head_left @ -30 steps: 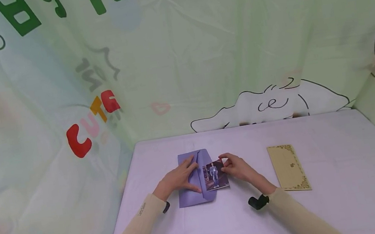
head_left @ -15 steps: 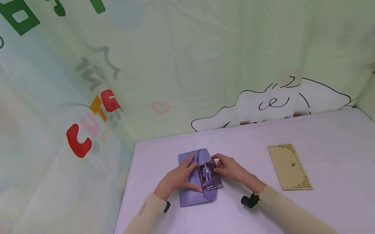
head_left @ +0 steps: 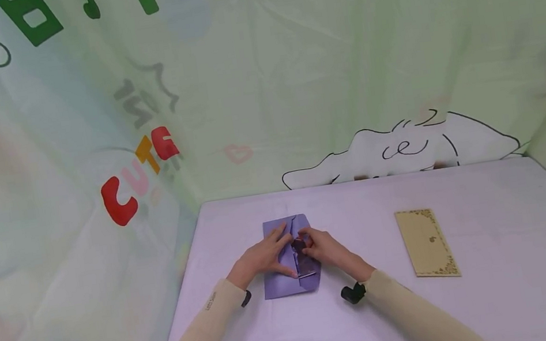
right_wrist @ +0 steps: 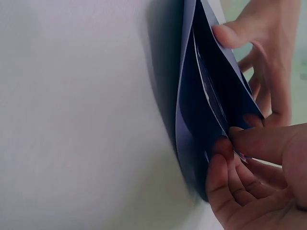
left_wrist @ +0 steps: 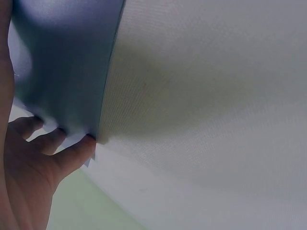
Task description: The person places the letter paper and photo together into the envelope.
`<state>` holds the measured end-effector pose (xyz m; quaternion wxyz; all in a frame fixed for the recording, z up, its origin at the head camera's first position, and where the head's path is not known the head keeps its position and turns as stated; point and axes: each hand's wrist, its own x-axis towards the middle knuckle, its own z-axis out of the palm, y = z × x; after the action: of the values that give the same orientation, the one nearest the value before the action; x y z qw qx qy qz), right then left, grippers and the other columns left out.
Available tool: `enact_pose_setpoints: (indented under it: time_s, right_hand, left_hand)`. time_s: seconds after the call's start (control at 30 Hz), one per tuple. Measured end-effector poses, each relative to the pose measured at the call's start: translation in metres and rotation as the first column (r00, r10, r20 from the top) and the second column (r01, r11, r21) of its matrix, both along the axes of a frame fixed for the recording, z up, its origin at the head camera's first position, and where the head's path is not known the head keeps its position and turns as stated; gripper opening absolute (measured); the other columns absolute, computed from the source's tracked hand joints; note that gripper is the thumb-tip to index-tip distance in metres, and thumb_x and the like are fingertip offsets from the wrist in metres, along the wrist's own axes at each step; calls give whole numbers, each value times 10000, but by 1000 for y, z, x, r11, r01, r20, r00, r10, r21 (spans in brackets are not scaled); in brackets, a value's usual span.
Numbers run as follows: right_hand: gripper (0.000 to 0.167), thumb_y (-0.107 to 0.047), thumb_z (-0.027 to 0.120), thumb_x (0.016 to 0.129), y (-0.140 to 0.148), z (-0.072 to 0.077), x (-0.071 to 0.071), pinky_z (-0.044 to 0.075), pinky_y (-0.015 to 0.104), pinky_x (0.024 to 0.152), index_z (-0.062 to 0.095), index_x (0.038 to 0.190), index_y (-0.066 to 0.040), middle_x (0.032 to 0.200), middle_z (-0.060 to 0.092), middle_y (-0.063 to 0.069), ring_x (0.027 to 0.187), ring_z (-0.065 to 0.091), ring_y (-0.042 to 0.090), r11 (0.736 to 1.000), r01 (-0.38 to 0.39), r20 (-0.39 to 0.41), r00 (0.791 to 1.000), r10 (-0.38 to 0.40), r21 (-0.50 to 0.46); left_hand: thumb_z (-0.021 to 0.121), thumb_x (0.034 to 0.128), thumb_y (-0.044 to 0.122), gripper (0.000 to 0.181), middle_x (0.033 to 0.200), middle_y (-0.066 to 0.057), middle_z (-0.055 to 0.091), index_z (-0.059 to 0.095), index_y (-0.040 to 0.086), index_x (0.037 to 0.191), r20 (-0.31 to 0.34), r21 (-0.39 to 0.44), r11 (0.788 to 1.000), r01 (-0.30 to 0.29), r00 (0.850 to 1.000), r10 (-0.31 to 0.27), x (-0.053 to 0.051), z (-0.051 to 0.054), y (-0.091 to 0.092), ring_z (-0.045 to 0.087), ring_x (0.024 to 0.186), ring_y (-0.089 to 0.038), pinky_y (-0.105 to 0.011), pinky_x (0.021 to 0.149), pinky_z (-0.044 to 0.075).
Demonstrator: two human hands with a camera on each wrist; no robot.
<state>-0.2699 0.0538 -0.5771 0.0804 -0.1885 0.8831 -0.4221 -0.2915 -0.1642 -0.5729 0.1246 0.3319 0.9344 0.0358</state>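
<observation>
A purple envelope [head_left: 281, 289] lies on the table, its flap side toward my right hand. My left hand [head_left: 261, 256] spreads over it and holds it; the right wrist view shows the thumb and a fingertip at the edge of the gaping mouth. Between its thumb and fingers, my right hand [head_left: 327, 249] pinches a photo [head_left: 306, 268], which is partly inside the envelope. In the right wrist view only a thin edge of the photo [right_wrist: 209, 91] shows between the envelope's walls. The left wrist view shows fingertips [left_wrist: 88, 142] against the envelope's edge.
A tan card-like rectangle [head_left: 425, 245] with an ornate brown border lies on the right of the table [head_left: 370, 337]. Behind the table hangs a pale green printed cloth [head_left: 301, 73]. Black wrist straps are on both arms.
My right hand has moved left with the photo, which has slid deeper into the envelope so that less of it shows. My left hand stays on the envelope. The head view has shifted slightly.
</observation>
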Motion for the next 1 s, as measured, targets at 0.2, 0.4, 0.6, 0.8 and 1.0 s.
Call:
enact_pose_setpoints:
  time_s: [0.2, 0.4, 0.6, 0.8, 1.0]
  right_hand:
    - [449, 17, 697, 887, -12, -2, 1, 450, 237, 597, 542, 1304, 73, 811, 652, 97, 666, 557, 118, 1000, 6, -4, 1000, -6, -5]
    - [434, -3, 713, 873, -19, -6, 1, 473, 260, 632, 556, 1273, 52, 834, 669, 91, 696, 582, 125, 1000, 13, -21, 1000, -13, 5]
    - [391, 3, 702, 851, -24, -5, 0, 467, 273, 621, 573, 1219, 36, 811, 643, 62, 686, 565, 131, 1000, 19, -25, 1000, -19, -1]
    - [309, 20, 681, 840, -26, -6, 0, 449, 261, 609, 582, 1133, 12, 794, 624, 46, 674, 544, 131, 1000, 16, -32, 999, -17, -11]
    - [292, 18, 683, 839, -28, -8, 1, 473, 284, 619, 587, 1115, -5, 803, 640, 52, 687, 567, 144, 1000, 29, -27, 999, -28, 4]
  left_hand:
    - [726, 730, 737, 947, 1687, -153, 136, 382, 247, 1463, 16, 17, 1000, -7, 1000, 6, 1, 0, 0, 262, 1518, -398, -480, 1125, 427]
    - [722, 735, 738, 958, 1690, -145, 130, 371, 250, 1480, 20, 8, 1000, -4, 1000, 4, 0, 0, 0, 251, 1524, -390, -477, 1129, 423]
    - [723, 730, 741, 943, 1689, -143, 137, 378, 249, 1457, 5, 20, 1000, 1, 1000, -1, -2, -2, -1, 262, 1520, -389, -472, 1121, 433]
    - [726, 734, 734, 993, 1691, -146, 126, 345, 244, 1509, 2, 25, 1000, 8, 1000, -8, -1, -2, -1, 255, 1523, -386, -471, 1130, 422]
    - [736, 728, 727, 1030, 1696, -133, 108, 325, 244, 1540, 12, 15, 1000, -8, 1000, 8, 0, -2, -1, 241, 1532, -367, -456, 1153, 398]
